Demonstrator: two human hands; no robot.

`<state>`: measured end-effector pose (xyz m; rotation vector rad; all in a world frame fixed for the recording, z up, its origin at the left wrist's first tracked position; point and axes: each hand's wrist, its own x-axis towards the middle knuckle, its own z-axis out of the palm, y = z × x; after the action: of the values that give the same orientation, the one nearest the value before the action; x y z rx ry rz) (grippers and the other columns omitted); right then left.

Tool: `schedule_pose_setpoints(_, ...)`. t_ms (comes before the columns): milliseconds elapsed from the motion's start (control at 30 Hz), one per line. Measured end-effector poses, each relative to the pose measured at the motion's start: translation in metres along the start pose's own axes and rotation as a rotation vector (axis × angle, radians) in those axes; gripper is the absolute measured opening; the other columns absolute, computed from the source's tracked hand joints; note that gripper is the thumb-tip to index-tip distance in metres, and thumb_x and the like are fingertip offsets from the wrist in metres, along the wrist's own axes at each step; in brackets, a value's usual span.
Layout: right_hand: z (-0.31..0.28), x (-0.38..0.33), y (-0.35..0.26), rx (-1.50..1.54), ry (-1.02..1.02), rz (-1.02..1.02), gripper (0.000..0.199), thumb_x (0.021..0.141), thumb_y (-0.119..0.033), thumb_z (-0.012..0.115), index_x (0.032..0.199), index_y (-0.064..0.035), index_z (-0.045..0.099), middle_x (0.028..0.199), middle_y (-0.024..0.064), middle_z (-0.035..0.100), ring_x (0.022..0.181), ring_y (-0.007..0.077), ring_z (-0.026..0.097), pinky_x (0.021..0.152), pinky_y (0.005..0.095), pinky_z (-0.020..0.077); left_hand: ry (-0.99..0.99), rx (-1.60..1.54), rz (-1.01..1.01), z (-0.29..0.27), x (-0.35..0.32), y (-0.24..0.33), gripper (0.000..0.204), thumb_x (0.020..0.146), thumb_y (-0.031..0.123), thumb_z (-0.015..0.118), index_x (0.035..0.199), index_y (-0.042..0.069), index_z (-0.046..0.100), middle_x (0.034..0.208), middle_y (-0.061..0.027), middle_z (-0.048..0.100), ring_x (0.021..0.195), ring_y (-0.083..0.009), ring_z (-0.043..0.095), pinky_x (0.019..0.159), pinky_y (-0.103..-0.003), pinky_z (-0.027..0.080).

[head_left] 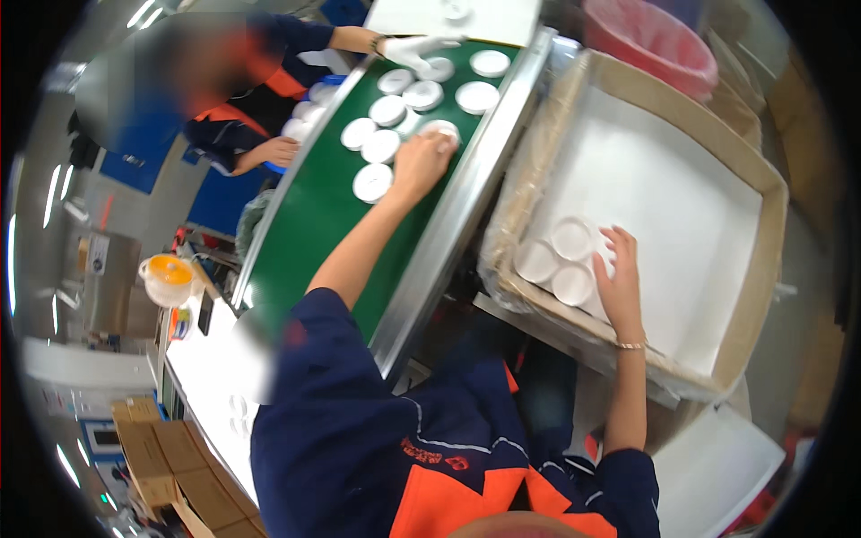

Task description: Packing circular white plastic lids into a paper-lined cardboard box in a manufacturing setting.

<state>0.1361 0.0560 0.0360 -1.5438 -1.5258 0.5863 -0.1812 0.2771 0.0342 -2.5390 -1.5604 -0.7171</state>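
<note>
My left hand [423,164] reaches over the green conveyor belt [309,238], its fingers curled round a white round lid [440,128]. Beside it on the belt lie several more white lids, among them a lid [372,183] nearest me and a lid [477,97] close to the metal rail. My right hand [619,280] is open and holds nothing, fingers apart, over the cardboard tray [773,260]. Next to its fingertips, three white discs sit close together on the tray's white lining: one disc [571,238] farther off, one [537,261] to the left, one [571,283] nearer.
A metal rail [462,211] runs between the belt and the tray. Across the belt, a co-worker's white-gloved hand [414,52] reaches among the lids. A pink-lined bin [650,45] stands behind the tray. At left are a white table [211,368] and brown cartons [184,457].
</note>
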Motion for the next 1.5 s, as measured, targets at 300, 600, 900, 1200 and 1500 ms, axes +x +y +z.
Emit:
schedule_pose_setpoints(300,0.001,0.002,-0.018,-0.05,-0.065,0.073,0.034,0.088,-0.008,0.051,0.121,-0.0044,0.049,0.133,0.0154,0.04,0.11,0.0306,0.051,0.093,0.0386,0.0423,-0.054,-0.108,0.116,-0.01,0.033,-0.044,0.035,0.081,0.011,0.06,0.116,0.011,0.055,0.104,-0.0163,0.061,0.092,-0.0343,0.06,0.079,-0.042,0.048)
schedule_pose_setpoints(600,-0.002,-0.002,-0.024,-0.076,-0.061,0.126,0.032,0.088,-0.008,0.051,0.119,-0.002,0.05,0.133,0.0163,0.04,0.115,0.0313,0.048,0.096,0.038,0.0386,-0.105,-0.239,0.046,-0.003,0.056,-0.012,0.033,0.082,0.011,0.061,0.114,0.012,0.057,0.111,-0.0129,0.06,0.1,-0.0313,0.058,0.083,-0.042,0.046)
schedule_pose_setpoints(900,0.004,0.003,-0.024,-0.146,-0.167,0.123,0.028,0.09,-0.008,0.049,0.117,-0.0011,0.051,0.133,0.0155,0.042,0.123,0.0332,0.042,0.1,0.0391,0.0338,-0.121,0.025,0.518,0.001,0.084,-0.047,0.011,0.078,0.012,0.064,0.089,0.011,0.065,0.093,-0.002,0.063,0.1,-0.0202,0.056,0.085,-0.033,0.041)
schedule_pose_setpoints(1200,0.008,0.003,-0.022,-0.138,-0.16,0.157,0.028,0.091,-0.008,0.049,0.117,-0.0003,0.051,0.132,0.0156,0.042,0.121,0.0328,0.044,0.099,0.0392,0.0354,-0.124,0.038,0.353,0.033,0.11,-0.042,0.011,0.077,0.012,0.063,0.087,0.008,0.063,0.088,-0.0055,0.063,0.097,-0.0219,0.056,0.079,-0.034,0.043)
schedule_pose_setpoints(1500,0.004,0.01,-0.02,-0.122,-0.148,0.199,0.031,0.091,-0.011,0.05,0.12,0.0006,0.049,0.13,0.0125,0.045,0.114,0.028,0.049,0.093,0.0394,0.0397,-0.317,-0.01,0.193,0.024,0.133,-0.024,0.036,0.072,0.001,0.056,0.107,-0.001,0.047,0.088,-0.0221,0.062,0.082,-0.037,0.062,0.068,-0.045,0.05)
